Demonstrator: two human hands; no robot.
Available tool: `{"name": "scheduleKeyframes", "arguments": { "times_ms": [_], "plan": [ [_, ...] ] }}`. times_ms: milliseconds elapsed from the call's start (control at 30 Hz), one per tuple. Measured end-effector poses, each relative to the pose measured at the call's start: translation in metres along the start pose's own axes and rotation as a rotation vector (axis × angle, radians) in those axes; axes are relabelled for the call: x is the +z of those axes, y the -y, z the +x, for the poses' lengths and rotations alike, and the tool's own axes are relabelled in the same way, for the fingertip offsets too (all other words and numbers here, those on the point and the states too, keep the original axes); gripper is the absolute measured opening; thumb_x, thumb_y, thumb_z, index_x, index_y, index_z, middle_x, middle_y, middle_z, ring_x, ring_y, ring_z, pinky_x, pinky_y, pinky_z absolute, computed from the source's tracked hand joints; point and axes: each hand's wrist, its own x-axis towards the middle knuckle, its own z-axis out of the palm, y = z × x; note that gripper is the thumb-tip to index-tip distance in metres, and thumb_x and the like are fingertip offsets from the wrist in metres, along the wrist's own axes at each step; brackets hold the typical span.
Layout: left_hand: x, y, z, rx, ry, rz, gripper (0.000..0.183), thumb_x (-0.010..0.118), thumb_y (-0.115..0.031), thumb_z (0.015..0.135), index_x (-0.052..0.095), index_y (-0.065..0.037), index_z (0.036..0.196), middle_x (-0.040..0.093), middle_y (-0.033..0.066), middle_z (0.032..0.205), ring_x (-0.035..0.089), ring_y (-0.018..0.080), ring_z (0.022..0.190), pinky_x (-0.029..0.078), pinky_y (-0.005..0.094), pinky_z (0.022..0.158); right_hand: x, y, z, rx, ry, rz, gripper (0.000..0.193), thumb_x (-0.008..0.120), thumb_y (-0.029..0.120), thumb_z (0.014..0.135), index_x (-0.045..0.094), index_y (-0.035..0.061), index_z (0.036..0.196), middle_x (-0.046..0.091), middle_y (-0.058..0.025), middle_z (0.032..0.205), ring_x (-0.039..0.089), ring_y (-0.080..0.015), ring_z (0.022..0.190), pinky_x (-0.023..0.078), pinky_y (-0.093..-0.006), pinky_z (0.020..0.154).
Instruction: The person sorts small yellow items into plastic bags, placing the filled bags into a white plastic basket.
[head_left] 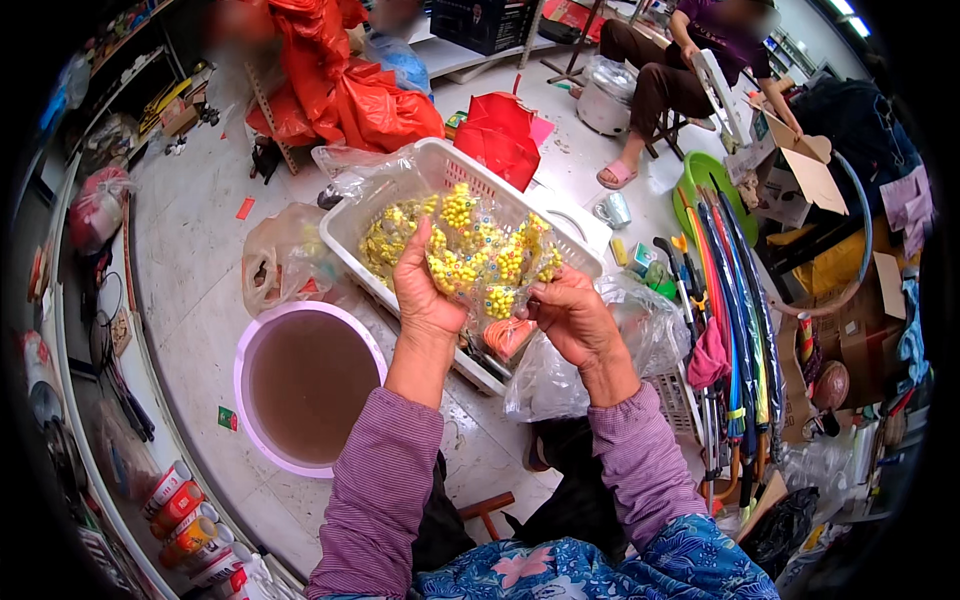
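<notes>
My left hand (430, 285) and my right hand (580, 312) hold up a clear plastic packet (485, 258) filled with clusters of small yellow bead-like pieces, dotted with other colours. The left thumb lies along the packet's left side, its fingers behind. At the lower right edge the right thumb and fingers pinch the plastic. Under the packet stands a white plastic basket (464, 166) with slotted walls. More yellow pieces (385, 240) lie in its left part. An orange item (508, 338) shows below my hands near the basket's front corner.
A lilac-rimmed tub (243, 385) of murky water stands left. Clear bags (290, 250) lie beside the basket. Folded umbrellas (735, 330) lean at right, near a green basin (688, 190). Red plastic sheeting (375, 105) lies beyond. A seated person (660, 60) reaches toward an open carton (800, 165).
</notes>
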Motion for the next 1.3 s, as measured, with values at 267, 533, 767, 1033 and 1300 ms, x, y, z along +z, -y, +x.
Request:
{"name": "scheduleKeyframes", "arguments": {
  "times_ms": [267, 533, 767, 1033, 1300],
  "plan": [
    [-0.007, -0.002, 0.012, 0.063, -0.043, 0.069, 0.035, 0.055, -0.023, 0.087, 0.054, 0.000, 0.113, 0.060, 0.0134, 0.110, 0.057, 0.0288, 0.101, 0.044, 0.0462, 0.090, -0.016, 0.005, 0.005, 0.035, -0.103, -0.027, 0.047, 0.058, 0.012, 0.081, 0.044, 0.0065, 0.125, 0.057, -0.0019, 0.107, 0.054, -0.0139, 0.096, 0.048, -0.0371, 0.078],
    [-0.001, -0.008, 0.007, 0.008, -0.031, 0.114, 0.036, 0.055, -0.026, 0.088, 0.054, -0.003, 0.115, 0.059, 0.0132, 0.112, 0.056, 0.0279, 0.103, 0.043, 0.0472, 0.091, -0.009, 0.007, 0.003, 0.015, -0.250, -0.127, 0.039, 0.068, 0.021, 0.078, 0.053, 0.0055, 0.111, 0.059, -0.0039, 0.103, 0.056, -0.0154, 0.093, 0.050, -0.0374, 0.072],
    [0.003, -0.015, 0.004, 0.075, -0.067, 0.178, 0.035, 0.055, -0.029, 0.088, 0.056, -0.006, 0.114, 0.060, 0.0092, 0.109, 0.057, 0.0272, 0.100, 0.045, 0.0459, 0.088, -0.021, 0.017, -0.006, 0.001, -0.283, -0.183, 0.030, 0.061, 0.002, 0.076, 0.055, 0.0020, 0.105, 0.062, -0.0081, 0.089, 0.062, -0.0177, 0.077, 0.054, -0.0327, 0.060],
    [0.005, -0.024, 0.003, 0.114, -0.128, 0.215, 0.032, 0.055, -0.028, 0.088, 0.058, -0.005, 0.110, 0.062, 0.0097, 0.106, 0.058, 0.0287, 0.098, 0.044, 0.0475, 0.088, -0.036, 0.023, -0.016, 0.113, -0.132, -0.372, 0.039, 0.068, 0.010, 0.074, 0.056, 0.0001, 0.110, 0.061, -0.0077, 0.090, 0.060, -0.0118, 0.075, 0.049, -0.0230, 0.063],
    [0.008, -0.006, 0.000, -0.148, -0.055, 0.203, 0.037, 0.057, -0.030, 0.087, 0.054, -0.003, 0.114, 0.061, 0.0130, 0.107, 0.059, 0.0290, 0.097, 0.047, 0.0473, 0.087, -0.032, 0.023, -0.018, -0.121, -0.103, -0.908, 0.068, 0.075, 0.027, 0.070, 0.047, -0.0066, 0.122, 0.058, -0.0180, 0.109, 0.058, -0.0160, 0.091, 0.048, -0.0298, 0.078]
  ]
}}
